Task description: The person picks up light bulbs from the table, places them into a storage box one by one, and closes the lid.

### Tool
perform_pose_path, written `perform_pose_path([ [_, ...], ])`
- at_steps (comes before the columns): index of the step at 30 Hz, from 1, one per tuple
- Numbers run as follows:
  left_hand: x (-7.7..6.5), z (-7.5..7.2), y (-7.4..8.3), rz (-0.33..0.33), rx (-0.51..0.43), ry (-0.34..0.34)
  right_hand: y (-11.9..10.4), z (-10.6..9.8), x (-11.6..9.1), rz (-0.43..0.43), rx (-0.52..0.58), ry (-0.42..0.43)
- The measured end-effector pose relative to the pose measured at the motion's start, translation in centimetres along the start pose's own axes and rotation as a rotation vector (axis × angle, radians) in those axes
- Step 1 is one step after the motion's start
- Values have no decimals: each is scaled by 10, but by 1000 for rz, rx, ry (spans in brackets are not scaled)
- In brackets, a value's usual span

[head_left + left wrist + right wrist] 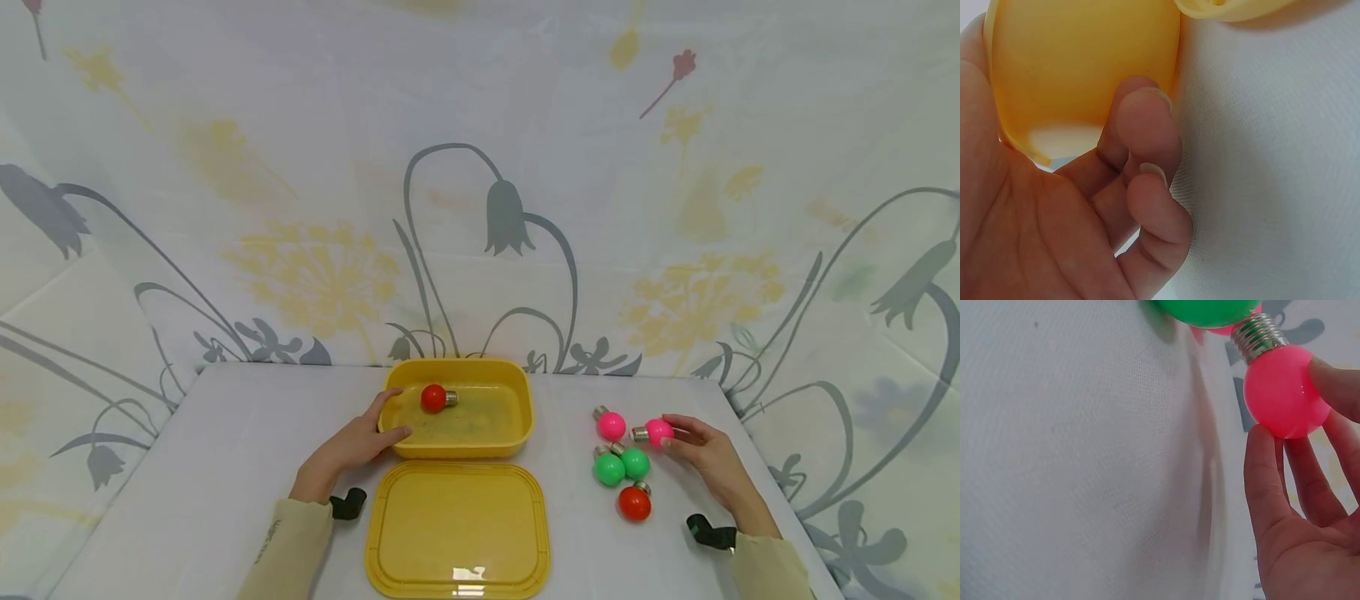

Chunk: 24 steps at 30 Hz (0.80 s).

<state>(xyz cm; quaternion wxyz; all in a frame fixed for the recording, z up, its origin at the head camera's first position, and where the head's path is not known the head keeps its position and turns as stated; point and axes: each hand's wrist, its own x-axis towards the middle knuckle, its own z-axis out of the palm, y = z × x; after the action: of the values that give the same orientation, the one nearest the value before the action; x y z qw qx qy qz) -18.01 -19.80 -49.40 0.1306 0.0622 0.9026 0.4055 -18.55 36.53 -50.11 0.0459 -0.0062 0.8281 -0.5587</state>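
Observation:
My right hand pinches a pink light bulb by its round end, thumb on one side and fingers on the other. The silver screw base of that bulb points away from the palm. At the left end of a yellow plastic box, my left hand holds the wall, with the thumb over the rim and curled fingers against the outside. Inside the box lies a red bulb, its base toward the right.
Beside the right hand lie another pink bulb, two green bulbs and a second red bulb on the white table. A yellow lid lies flat in front of the box. Behind stands a flower-patterned cloth.

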Motion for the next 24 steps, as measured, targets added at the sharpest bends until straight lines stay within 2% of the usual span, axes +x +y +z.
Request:
perform_pose_path([
  [9,0,0,-1,2,-2,1,-4,2,0,-38,43,9],
  [24,0,0,-1,1,-5,6,-12,5,-1,-19,29,8],
])
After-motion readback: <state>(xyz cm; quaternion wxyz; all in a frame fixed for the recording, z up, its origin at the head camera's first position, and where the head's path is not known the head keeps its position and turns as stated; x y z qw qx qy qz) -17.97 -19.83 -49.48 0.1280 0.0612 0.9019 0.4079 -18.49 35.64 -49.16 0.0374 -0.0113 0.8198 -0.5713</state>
